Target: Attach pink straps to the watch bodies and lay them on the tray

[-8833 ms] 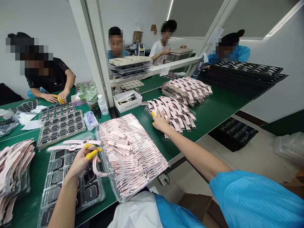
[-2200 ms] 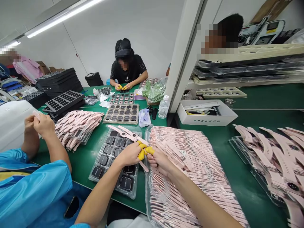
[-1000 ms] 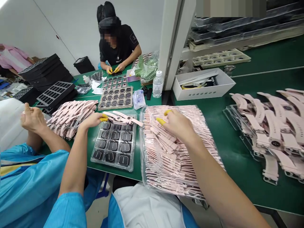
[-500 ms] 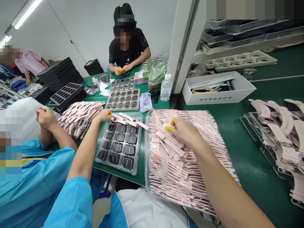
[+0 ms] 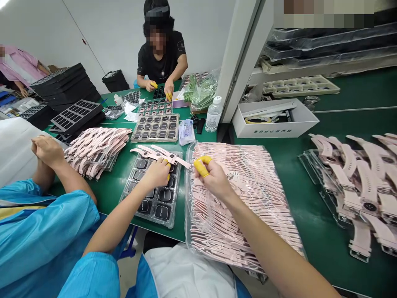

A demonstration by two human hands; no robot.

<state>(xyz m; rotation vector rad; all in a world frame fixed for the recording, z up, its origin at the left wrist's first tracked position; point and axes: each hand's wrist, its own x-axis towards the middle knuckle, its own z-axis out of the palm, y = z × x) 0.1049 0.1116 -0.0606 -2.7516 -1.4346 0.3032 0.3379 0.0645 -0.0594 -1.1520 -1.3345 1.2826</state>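
My left hand (image 5: 159, 173) is over the clear tray of dark square watch faces (image 5: 164, 195), just below two pale pink watch straps (image 5: 150, 151) lying across its top edge. Its fingers, with yellow finger covers, are curled together; whatever they hold is hidden. My right hand (image 5: 214, 177) is closed in a pinch above the left edge of a wide clear tray of pink watch straps (image 5: 263, 207). Its yellow-covered thumb and forefinger meet close to the end of one of the two straps. I cannot make out what is between them.
A pile of pink straps (image 5: 96, 149) lies left, beside a co-worker's clasped hands (image 5: 48, 151). Trays of watch faces (image 5: 155, 127), a bottle (image 5: 214, 115) and a white box (image 5: 276, 120) stand behind. More watches with pink straps (image 5: 356, 178) are at right. Another person works across the table.
My left hand has moved right and down from the straps' left end to over the watch-face tray. My right hand has moved left from the loose straps on the big tray.
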